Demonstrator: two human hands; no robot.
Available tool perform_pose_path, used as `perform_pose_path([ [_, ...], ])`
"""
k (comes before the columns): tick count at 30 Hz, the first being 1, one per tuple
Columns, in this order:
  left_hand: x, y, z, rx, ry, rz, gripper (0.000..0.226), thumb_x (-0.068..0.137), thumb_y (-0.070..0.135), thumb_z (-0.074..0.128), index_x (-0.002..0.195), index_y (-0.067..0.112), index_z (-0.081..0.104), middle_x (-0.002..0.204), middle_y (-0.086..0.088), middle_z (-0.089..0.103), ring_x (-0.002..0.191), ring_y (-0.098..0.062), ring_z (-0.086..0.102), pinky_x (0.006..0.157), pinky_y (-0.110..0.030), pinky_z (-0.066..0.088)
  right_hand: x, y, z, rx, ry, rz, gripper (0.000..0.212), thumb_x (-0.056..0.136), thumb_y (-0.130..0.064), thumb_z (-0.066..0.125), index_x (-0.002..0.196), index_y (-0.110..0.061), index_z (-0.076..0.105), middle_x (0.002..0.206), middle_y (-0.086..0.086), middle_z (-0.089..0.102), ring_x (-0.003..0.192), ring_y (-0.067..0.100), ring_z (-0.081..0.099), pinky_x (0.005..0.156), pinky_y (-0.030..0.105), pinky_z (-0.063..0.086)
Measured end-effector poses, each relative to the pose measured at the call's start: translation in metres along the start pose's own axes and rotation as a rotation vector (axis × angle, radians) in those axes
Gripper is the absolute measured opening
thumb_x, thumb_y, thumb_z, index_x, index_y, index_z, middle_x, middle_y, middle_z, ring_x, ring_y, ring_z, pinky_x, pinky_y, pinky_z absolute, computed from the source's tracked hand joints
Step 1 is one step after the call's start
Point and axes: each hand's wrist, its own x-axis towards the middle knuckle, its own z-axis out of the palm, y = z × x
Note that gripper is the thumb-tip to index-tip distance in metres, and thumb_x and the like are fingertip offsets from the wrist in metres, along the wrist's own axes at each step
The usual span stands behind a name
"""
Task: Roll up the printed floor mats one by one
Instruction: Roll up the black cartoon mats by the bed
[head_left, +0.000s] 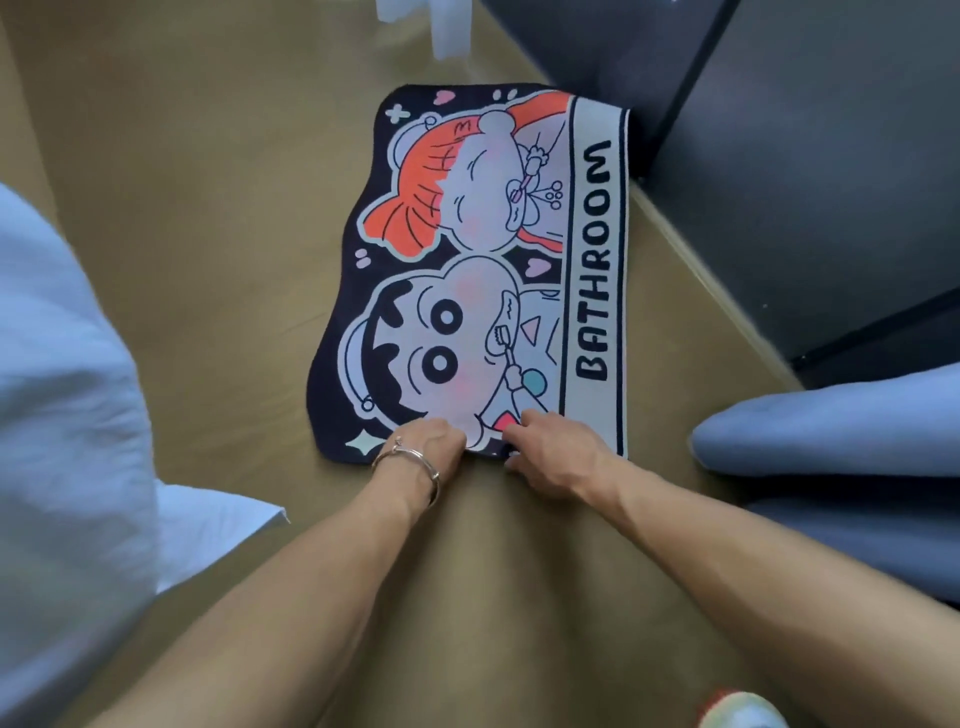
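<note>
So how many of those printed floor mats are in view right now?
1. The mat lies unrolled on the floor beside the dark cabinet, its near edge held by the left hand and right hand. Others may lie outside the picture.

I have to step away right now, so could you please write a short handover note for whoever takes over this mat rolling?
Hands: the left hand, bracelet on its wrist, grips the near edge of the dark printed fabric floor mat with cartoon figures and the word BATHROOM. The right hand pinches the same edge just beside it.
Things: the floor mat lies flat on the tan floor, its far right corner against the dark panel.
Done: nothing is rolled yet.
Left: roll this mat from the near edge away. No other mat is in view.
</note>
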Motion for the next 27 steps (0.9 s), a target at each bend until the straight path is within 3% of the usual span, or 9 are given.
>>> perform_pose_path([
  [4,-0.017,0.016,0.008,-0.156,-0.037,-0.038,0.029,0.089,0.004,0.049,0.117,0.008,0.055,0.120,-0.013,0.058,0.112,-0.033,0.056,0.087,-0.036,0.046,-0.007,-0.001,0.008,-0.080,0.071,-0.040,0.023,0.097,-0.015,0.039,0.116,-0.011,0.051,0.107,0.013,0.053,0.095,0.033,0.056,0.073,0.040,0.045],
  [8,-0.029,0.036,0.019,-0.277,-0.074,-0.063,0.026,0.089,0.009,0.051,0.115,0.011,0.050,0.117,-0.012,0.059,0.110,-0.032,0.056,0.086,-0.038,0.045,-0.017,-0.002,0.015,-0.150,0.065,-0.122,0.020,0.096,-0.012,0.039,0.112,-0.010,0.050,0.107,0.013,0.056,0.093,0.033,0.057,0.067,0.037,0.039],
  [12,-0.042,0.044,0.031,-0.403,-0.044,-0.079,0.021,0.088,0.009,0.047,0.108,0.015,0.045,0.110,-0.008,0.059,0.104,-0.030,0.056,0.083,-0.039,0.044,-0.027,0.005,0.014,-0.154,0.068,-0.214,0.023,0.098,-0.018,0.038,0.115,-0.013,0.053,0.109,0.009,0.056,0.098,0.029,0.055,0.070,0.035,0.040],
  [17,-0.049,0.041,0.036,-0.364,-0.005,-0.098,0.021,0.090,0.009,0.049,0.111,0.012,0.047,0.113,-0.011,0.047,0.102,-0.029,0.048,0.081,-0.040,0.042,-0.035,0.006,0.012,-0.115,0.001,-0.246,0.024,0.100,-0.024,0.037,0.109,-0.013,0.057,0.105,0.007,0.059,0.098,0.027,0.056,0.073,0.036,0.045],
  [23,-0.060,0.055,0.051,-0.498,-0.003,-0.177,0.065,0.081,0.011,0.057,0.137,0.025,0.028,0.132,-0.008,0.027,0.118,-0.028,0.029,0.081,-0.047,0.049,-0.028,0.001,0.011,-0.074,-0.039,-0.131,0.026,0.101,-0.025,0.035,0.106,-0.010,0.055,0.103,0.009,0.062,0.091,0.029,0.060,0.076,0.037,0.047],
  [27,-0.069,0.056,0.058,-0.460,0.075,-0.194,0.035,0.092,0.023,0.039,0.127,0.018,0.041,0.130,-0.007,0.034,0.115,-0.026,0.034,0.079,-0.040,0.042,-0.029,-0.003,0.010,-0.039,-0.127,-0.144,0.026,0.100,-0.025,0.039,0.111,-0.014,0.059,0.108,0.009,0.065,0.096,0.028,0.061,0.080,0.035,0.049],
])
